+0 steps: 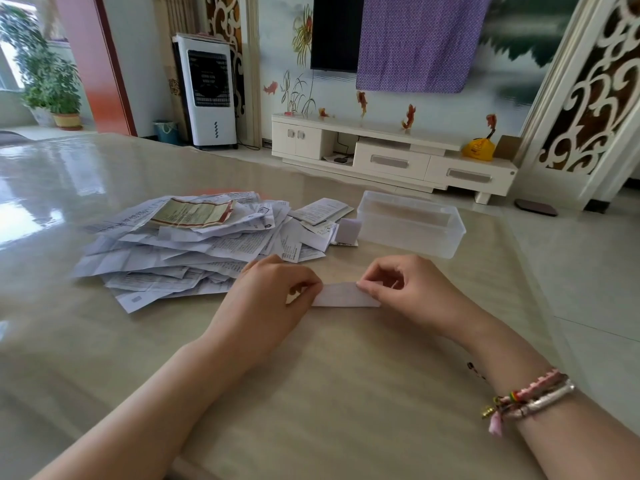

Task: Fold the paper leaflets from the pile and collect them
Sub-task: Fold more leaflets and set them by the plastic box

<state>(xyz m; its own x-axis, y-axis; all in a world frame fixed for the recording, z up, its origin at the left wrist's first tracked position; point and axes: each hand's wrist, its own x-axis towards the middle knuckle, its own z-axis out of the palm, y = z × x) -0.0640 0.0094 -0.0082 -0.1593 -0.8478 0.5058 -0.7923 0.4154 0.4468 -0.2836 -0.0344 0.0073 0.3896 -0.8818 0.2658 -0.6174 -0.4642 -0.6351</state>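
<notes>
Both hands on one folded leaflet [346,295], lying flat on the table [346,393] near the front edge of the pile [194,244]. Left hand [273,289] pinches its left end, fingers curled. Right hand [401,285] pinches the right end at the top edge, thumb and fingertips on the paper. Pile of loose unfolded leaflets sits just beyond the left hand. Clear plastic box [412,223] stands beyond the right hand, right of the pile; contents hard to tell. Bracelets [530,396] on right wrist
</notes>
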